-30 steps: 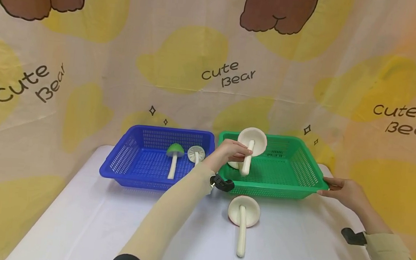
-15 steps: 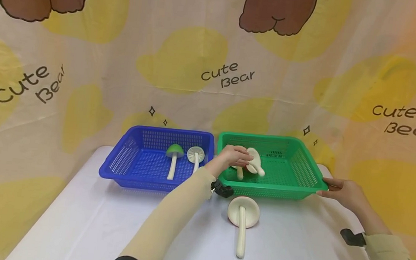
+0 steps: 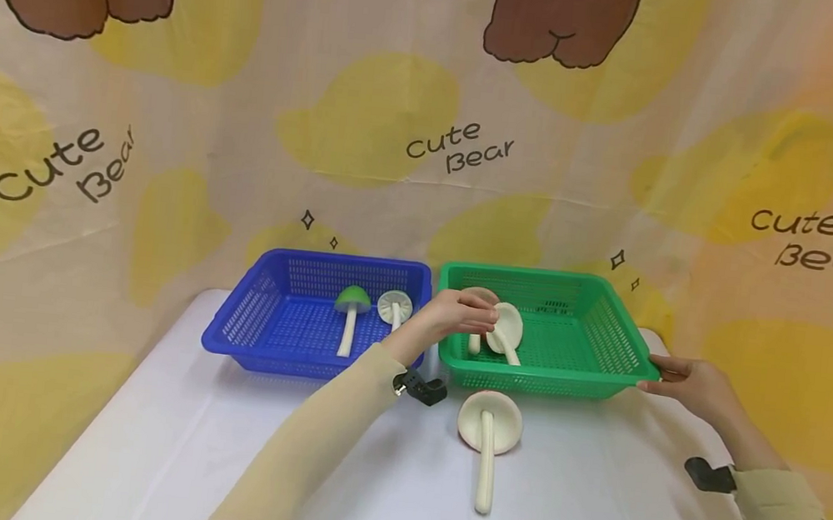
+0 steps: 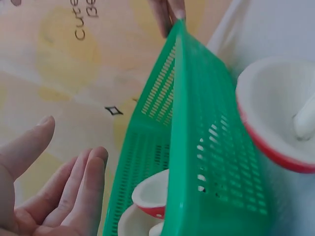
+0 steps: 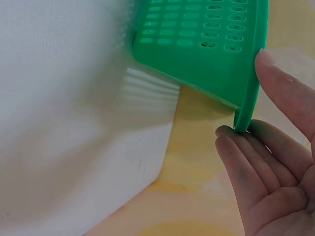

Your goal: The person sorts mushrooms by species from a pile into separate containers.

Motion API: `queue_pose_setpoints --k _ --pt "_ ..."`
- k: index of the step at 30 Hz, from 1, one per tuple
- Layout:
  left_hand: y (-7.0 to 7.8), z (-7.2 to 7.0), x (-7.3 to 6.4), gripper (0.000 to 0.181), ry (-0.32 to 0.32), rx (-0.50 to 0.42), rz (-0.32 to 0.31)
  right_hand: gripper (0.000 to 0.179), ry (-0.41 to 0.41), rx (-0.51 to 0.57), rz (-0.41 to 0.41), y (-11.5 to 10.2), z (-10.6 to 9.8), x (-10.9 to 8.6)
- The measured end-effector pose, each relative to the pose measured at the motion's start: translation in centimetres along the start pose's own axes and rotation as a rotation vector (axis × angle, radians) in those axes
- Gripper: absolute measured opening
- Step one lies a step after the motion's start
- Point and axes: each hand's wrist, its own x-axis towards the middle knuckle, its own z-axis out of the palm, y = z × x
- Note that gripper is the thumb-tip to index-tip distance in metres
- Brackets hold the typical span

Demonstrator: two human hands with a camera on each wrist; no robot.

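Observation:
My left hand (image 3: 448, 317) hovers over the left part of the green basket (image 3: 563, 378), thumb and fingers apart in the left wrist view, holding nothing. Close by its fingertips in the head view, a toy mushroom (image 3: 506, 329) lies in the basket, white underside showing. Behind it lies another toy mushroom (image 3: 474, 343), partly hidden by the hand. At the basket's right front corner, my right hand (image 3: 694, 389) pinches the rim between thumb and fingers. A third toy mushroom (image 3: 487, 459), white underneath with a red cap edge, rests on the table before the basket.
Left of the green basket stands a blue basket (image 3: 264, 358). In it lie a green-capped toy mushroom (image 3: 351, 312) and one with a ribbed white underside (image 3: 394, 306). A printed cloth (image 3: 369, 121) hangs behind the white table (image 3: 575, 493).
The toy mushroom that my left hand held has been let go into the green basket. That hand has since drawn back slightly left. My right hand stays on the rim.

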Motion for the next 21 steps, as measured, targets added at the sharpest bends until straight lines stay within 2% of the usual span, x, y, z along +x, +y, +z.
queue_pose_setpoints --k 6,12,15,21 --pt "-0.6 0.2 -2.1 0.034 -0.042 0.023 0.030 0.079 -0.005 0.003 0.005 0.1 0.1 0.1" --pt "-1.6 1.1 -4.6 0.030 -0.086 0.012 0.070 0.080 -0.016 0.012 0.013 0.1 0.0 0.1" --pt "-2.5 1.6 -5.7 0.030 -0.116 0.042 0.089 0.080 -0.009 0.010 0.008 0.0 0.0 0.0" --pt "-4.9 2.4 -7.4 0.031 -0.142 0.069 0.059 0.080 0.000 0.001 0.000 -0.2 -0.1 -0.1"
